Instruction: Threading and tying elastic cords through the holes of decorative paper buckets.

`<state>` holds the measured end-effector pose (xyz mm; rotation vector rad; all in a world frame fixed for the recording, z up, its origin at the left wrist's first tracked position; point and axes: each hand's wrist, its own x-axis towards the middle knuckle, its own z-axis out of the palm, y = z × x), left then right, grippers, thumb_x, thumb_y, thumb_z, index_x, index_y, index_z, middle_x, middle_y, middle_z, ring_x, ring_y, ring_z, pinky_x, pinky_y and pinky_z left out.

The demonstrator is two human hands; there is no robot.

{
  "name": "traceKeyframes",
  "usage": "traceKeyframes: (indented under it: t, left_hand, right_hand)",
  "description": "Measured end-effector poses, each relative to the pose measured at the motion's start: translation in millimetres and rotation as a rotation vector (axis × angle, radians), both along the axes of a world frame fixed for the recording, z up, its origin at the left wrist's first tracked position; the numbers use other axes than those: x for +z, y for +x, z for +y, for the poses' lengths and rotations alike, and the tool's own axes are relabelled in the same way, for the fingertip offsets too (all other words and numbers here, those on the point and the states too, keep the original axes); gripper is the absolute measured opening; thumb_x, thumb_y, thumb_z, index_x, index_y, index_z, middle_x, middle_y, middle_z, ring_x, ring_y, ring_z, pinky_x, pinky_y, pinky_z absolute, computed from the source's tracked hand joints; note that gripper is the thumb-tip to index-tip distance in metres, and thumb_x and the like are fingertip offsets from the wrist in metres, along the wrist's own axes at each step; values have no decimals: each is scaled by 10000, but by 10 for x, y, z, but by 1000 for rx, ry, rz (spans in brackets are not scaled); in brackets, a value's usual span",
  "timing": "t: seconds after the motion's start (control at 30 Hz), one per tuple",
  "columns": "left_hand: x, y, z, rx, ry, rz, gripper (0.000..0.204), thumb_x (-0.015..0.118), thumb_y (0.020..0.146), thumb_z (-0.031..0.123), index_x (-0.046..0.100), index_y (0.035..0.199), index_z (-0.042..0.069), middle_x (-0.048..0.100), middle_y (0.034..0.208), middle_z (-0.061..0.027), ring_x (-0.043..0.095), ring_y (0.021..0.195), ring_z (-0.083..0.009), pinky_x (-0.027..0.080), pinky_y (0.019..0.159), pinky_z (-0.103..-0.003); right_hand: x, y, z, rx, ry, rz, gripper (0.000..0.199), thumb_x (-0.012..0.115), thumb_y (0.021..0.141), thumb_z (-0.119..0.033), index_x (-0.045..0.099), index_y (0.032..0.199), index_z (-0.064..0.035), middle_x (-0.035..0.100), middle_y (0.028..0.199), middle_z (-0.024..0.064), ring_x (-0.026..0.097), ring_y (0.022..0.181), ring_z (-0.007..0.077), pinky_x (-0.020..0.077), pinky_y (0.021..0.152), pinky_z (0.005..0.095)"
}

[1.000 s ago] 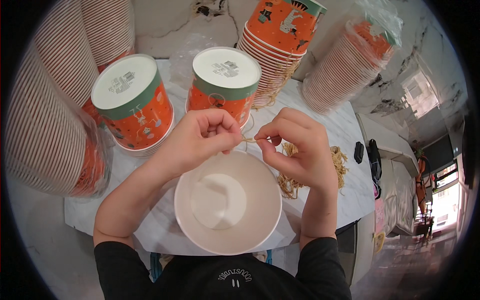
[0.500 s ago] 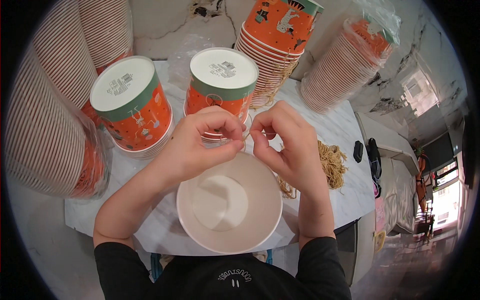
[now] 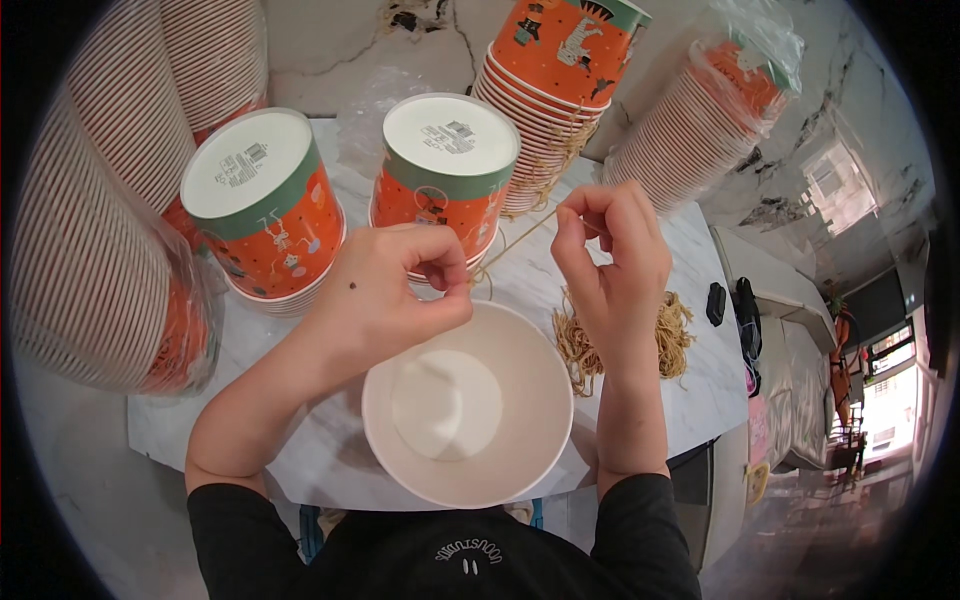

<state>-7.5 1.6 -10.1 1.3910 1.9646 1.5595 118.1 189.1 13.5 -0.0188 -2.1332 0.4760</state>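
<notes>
A thin tan twine (image 3: 520,241) stretches slantwise between my hands. My left hand (image 3: 395,285) pinches its nearer part, just beyond the far rim of an upright white-lined paper bucket (image 3: 530,400); what sits between the fingertips is mostly hidden. Farther right and higher, my right hand (image 3: 618,250) grips the other part of the twine between thumb and fingers. A small loose loop dangles near the bucket's far rim. Beside and partly behind my right forearm lies a tangled heap of twine (image 3: 674,338). The bucket looks empty inside.
Upside-down orange-and-green paper buckets stand in a left stack (image 3: 275,235) and a middle stack (image 3: 447,195). A taller stack (image 3: 560,60) behind has twine draped over it. Plastic-wrapped stacks stand at far left (image 3: 90,260) and back right (image 3: 680,130). A small black object (image 3: 716,303) lies at the right.
My hands have drawn apart: the right has moved right and away, pulling the twine out straighter, while the left has shifted slightly left. The upright bucket has shifted a little right.
</notes>
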Motion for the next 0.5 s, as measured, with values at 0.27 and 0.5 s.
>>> traceKeyframes:
  t: [0.27,0.5]
  left_hand:
    - [-70,43,37,4,-45,71,129,722,793,105,666,845,1,705,781,-89,697,742,-185,550,697,-311]
    - [-116,20,53,-32,-52,13,133,727,813,112,695,893,10,719,805,-96,700,734,-190,561,698,-315]
  right_hand:
    - [5,-25,128,-157,37,87,127,713,840,31,641,936,-14,612,842,69,614,710,182,504,642,305]
    - [60,57,117,-15,-278,9,107,699,919,5,666,1020,-6,573,796,-6,547,695,69,447,612,235]
